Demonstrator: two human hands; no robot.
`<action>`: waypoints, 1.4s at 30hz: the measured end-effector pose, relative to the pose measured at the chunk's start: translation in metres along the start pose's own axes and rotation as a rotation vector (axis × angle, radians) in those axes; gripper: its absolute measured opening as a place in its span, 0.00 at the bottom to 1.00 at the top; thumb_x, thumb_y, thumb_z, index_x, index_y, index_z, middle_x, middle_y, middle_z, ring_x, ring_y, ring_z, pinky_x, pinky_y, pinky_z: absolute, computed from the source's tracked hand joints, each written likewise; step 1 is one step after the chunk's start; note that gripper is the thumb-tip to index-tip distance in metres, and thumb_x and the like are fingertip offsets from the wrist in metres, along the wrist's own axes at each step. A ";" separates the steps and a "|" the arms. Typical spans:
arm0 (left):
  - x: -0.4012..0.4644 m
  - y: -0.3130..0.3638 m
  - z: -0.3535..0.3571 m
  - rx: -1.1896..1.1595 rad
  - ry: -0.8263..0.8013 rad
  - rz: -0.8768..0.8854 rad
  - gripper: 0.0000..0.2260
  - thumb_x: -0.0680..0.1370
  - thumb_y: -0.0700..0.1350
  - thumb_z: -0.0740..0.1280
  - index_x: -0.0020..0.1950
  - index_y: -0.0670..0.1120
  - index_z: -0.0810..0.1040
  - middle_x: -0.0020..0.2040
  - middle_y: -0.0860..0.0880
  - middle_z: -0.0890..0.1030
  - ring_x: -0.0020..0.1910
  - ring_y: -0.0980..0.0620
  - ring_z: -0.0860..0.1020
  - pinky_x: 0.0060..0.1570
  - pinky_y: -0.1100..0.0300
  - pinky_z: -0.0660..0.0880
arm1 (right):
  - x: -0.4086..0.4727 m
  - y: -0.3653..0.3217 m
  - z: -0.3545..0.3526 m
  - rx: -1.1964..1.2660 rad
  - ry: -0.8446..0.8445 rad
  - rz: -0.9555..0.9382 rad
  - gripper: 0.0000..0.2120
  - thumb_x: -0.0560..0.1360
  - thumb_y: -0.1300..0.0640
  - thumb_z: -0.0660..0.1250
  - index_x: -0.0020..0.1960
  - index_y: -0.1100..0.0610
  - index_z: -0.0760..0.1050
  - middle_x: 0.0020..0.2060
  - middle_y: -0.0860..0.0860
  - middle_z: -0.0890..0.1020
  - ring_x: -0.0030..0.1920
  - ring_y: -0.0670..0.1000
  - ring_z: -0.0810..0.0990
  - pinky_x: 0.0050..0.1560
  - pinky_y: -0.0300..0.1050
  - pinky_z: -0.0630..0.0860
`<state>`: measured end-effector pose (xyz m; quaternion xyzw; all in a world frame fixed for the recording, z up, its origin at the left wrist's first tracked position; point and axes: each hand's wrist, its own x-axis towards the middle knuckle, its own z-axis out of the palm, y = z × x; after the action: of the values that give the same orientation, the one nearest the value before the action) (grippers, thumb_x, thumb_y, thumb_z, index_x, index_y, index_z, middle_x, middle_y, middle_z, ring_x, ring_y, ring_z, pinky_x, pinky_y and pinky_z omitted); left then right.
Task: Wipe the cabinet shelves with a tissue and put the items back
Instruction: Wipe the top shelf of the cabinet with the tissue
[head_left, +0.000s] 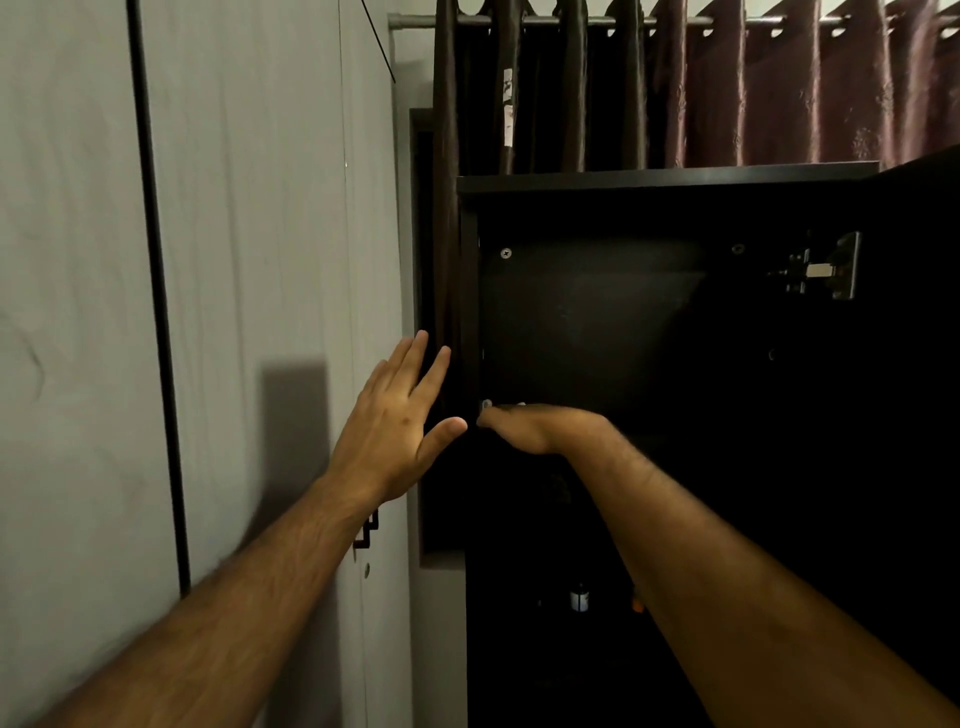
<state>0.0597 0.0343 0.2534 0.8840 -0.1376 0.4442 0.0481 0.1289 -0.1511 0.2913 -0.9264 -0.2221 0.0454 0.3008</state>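
Observation:
A tall dark cabinet (665, 179) stands open in front of me, its upper compartment bare and in shadow. My right hand (535, 426) reaches in palm down at the front left corner of the upper shelf. A thin pale sliver of the tissue (521, 404) peeks out above its knuckles, and its fingers are hidden. Just outside the cabinet's left side panel, my left hand (395, 421) is raised with fingers spread and holds nothing. On a lower shelf, a small bottle (579, 597) shows dimly beside my right forearm.
A grey wardrobe (234, 260) with a dark handle (366, 530) fills the left. The cabinet's door (914, 364) hangs open on the right by a metal hinge (821, 267). Brown curtains (779, 88) hang behind the cabinet.

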 end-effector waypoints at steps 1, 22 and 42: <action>-0.001 -0.001 -0.001 -0.004 0.002 0.001 0.44 0.70 0.77 0.32 0.79 0.54 0.47 0.80 0.51 0.43 0.77 0.57 0.37 0.72 0.56 0.37 | -0.004 -0.003 0.001 -0.013 -0.026 -0.016 0.16 0.78 0.42 0.56 0.61 0.46 0.74 0.62 0.52 0.76 0.62 0.54 0.73 0.67 0.59 0.66; 0.003 0.018 0.009 -0.089 -0.002 0.007 0.42 0.69 0.77 0.32 0.78 0.56 0.44 0.80 0.51 0.43 0.78 0.54 0.41 0.75 0.52 0.43 | -0.060 0.056 -0.002 -0.409 0.198 -0.360 0.23 0.82 0.43 0.50 0.74 0.49 0.64 0.73 0.48 0.67 0.73 0.49 0.63 0.74 0.47 0.58; -0.002 0.011 0.017 -0.106 0.004 -0.015 0.42 0.70 0.77 0.33 0.78 0.54 0.45 0.79 0.52 0.44 0.78 0.53 0.41 0.74 0.50 0.44 | -0.016 0.008 0.026 -0.415 0.279 0.004 0.23 0.78 0.35 0.52 0.58 0.49 0.76 0.51 0.49 0.82 0.48 0.51 0.81 0.46 0.47 0.74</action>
<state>0.0682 0.0212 0.2410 0.8802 -0.1543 0.4378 0.0982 0.1124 -0.1504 0.2648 -0.9660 -0.1813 -0.1288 0.1319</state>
